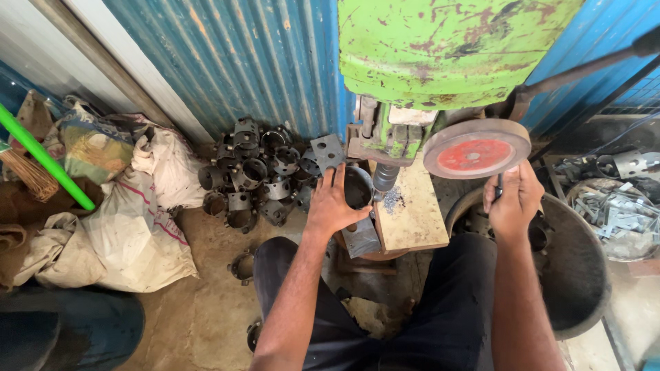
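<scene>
My left hand (332,206) grips a dark round metal ring part (357,187) and holds it against the tool of a green press machine (440,51). A flat plate end (327,151) of the part sticks up above my fingers. My right hand (512,199) is closed on a thin dark handle just below the machine's round wheel with a red centre (476,148). A wooden board (412,213) forms the machine's work surface between my hands, with metal filings on it.
A heap of several similar dark metal ring parts (258,175) lies on the floor by the blue corrugated wall (240,55). White sacks (130,233) and a green-handled broom (45,158) lie left. A large dark basin (584,275) and a bowl of metal strips (622,220) sit right.
</scene>
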The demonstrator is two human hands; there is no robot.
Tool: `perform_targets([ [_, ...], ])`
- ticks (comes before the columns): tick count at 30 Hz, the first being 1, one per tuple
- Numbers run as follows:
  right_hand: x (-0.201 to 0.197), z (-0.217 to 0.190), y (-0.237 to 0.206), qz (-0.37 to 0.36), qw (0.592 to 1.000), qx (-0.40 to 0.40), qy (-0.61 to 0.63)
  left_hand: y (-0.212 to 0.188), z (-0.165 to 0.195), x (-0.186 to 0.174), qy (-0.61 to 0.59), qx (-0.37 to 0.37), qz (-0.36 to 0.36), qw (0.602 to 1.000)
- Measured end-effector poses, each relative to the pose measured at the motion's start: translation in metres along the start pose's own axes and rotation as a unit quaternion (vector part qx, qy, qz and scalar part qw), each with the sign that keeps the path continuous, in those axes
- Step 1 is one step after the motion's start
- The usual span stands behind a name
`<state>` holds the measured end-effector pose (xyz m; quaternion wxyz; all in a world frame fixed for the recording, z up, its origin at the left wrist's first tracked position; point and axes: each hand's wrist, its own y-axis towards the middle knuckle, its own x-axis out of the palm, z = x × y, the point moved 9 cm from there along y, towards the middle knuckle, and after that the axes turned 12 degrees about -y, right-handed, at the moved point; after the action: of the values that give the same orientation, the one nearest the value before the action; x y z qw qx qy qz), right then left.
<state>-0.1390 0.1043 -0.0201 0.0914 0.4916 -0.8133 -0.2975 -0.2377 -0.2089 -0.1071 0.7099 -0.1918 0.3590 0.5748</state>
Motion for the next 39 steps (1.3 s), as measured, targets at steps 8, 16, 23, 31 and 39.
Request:
perform_targets([
  [8, 0.002, -0.022, 0.005, 0.013, 0.999, 0.048, 0.023, 0.003, -0.008, 0.004, 0.016, -0.004, -0.001, 1.0],
  [16, -0.028, -0.143, 0.002, 0.064, 0.99, -0.101, 0.076, -0.002, 0.005, -0.007, 0.035, -0.085, 0.044, 0.995],
  [23, -0.048, -0.11, 0.03, 0.087, 0.992, -0.089, -0.03, -0.017, -0.001, -0.039, 0.119, -0.057, -0.047, 0.99],
  [31, -0.054, -0.069, 0.032, 0.059, 0.998, -0.027, -0.002, 0.0, -0.02, -0.009, 0.08, -0.083, -0.13, 0.985],
  [39, -0.052, -0.082, 0.011, 0.102, 0.992, -0.069, 0.032, -0.008, -0.016, -0.002, 0.053, -0.029, -0.039, 0.997],
])
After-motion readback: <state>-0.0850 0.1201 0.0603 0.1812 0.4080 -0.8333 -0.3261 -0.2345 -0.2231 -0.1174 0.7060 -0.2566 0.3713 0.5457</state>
